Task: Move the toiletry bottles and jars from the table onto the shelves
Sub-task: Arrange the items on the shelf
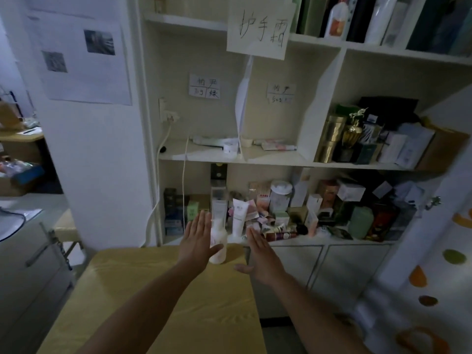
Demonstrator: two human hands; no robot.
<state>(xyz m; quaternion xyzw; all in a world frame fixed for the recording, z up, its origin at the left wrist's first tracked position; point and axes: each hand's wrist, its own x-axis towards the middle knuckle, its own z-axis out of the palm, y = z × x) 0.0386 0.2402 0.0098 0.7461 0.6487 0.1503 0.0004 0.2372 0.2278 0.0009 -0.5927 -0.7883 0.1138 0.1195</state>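
Over yellow wood-grain table, L hand & R hand, flat-fingered, empty, flank upright pale pink plastic bottle at far edge; L nearer, just beside it.

Left grip and right grip reach forward, fingers straight.

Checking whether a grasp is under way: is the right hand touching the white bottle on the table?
Apart. The head view shows the right hand open, to the right of the white bottle, with a clear gap between them.
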